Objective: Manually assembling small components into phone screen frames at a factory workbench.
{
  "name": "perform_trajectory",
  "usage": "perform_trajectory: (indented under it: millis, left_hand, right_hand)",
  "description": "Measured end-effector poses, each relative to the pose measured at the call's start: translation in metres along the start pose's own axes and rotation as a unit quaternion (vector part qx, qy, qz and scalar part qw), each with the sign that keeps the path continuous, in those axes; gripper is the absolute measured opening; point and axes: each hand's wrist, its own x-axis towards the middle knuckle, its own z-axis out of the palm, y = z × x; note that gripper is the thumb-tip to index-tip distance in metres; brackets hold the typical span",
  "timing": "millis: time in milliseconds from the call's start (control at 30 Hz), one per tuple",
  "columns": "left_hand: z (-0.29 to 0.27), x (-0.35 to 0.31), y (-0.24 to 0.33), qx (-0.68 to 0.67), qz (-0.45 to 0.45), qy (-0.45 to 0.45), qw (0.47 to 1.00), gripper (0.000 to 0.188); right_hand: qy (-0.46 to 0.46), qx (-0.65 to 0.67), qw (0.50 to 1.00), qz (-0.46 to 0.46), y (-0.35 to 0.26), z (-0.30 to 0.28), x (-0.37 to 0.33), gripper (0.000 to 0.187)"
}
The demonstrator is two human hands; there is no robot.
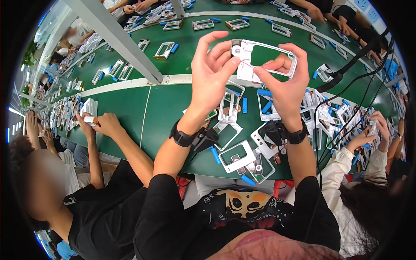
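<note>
Above the green table I hold up a white plastic housing (245, 71) with a large rectangular opening. At its left end sits a small round grey-and-white part (236, 48), with a thin reddish wire nearby. My left hand (212, 71) grips that end, thumb close to the wire and index finger raised. Wrapped round the other end is my right hand (289, 82); its thumb presses the lower edge and some fingertips show through the opening. Beneath my hands lie more white housings (237, 157) with circuit boards and blue cylindrical cells (248, 180).
Black straps with small boxes circle both wrists. Dark cables (342, 78) hang at the right. A grey metal post (117, 39) rises at the left. Co-workers sit on both sides and across. A conveyor (195, 47) beyond carries similar housings. More housings are heaped at right (333, 121).
</note>
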Motion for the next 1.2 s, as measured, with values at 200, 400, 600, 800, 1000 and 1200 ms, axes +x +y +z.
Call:
perform_trajectory:
  millis: [200, 400, 600, 800, 1000, 1200]
  left_hand:
    - [-0.001, -0.007, -0.011, 0.286, 0.222, 0.027, 0.932, 0.039]
    - [0.001, -0.007, -0.010, 0.305, 0.215, 0.036, 0.927, 0.036]
    - [-0.004, -0.008, -0.009, 0.353, 0.194, 0.011, 0.915, 0.037]
    - [-0.001, -0.008, -0.013, 0.313, 0.173, 0.021, 0.934, 0.040]
    - [0.001, -0.013, -0.014, 0.290, 0.164, 0.025, 0.943, 0.039]
    - [0.003, -0.013, 0.003, 0.216, 0.074, 0.000, 0.974, 0.037]
  right_hand:
    - [-0.010, -0.031, 0.999, -0.013, 0.003, 0.003, 0.000, 0.058]
    - [0.006, -0.043, 0.999, -0.029, 0.006, 0.004, -0.002, 0.057]
    - [-0.001, -0.087, 0.995, -0.055, 0.009, 0.007, -0.004, 0.056]
    - [0.011, -0.107, 0.992, -0.060, 0.011, 0.010, -0.005, 0.058]
    - [0.020, -0.125, 0.988, -0.085, 0.015, 0.012, -0.012, 0.059]
    - [0.026, -0.156, 0.980, -0.124, 0.020, 0.010, -0.007, 0.059]
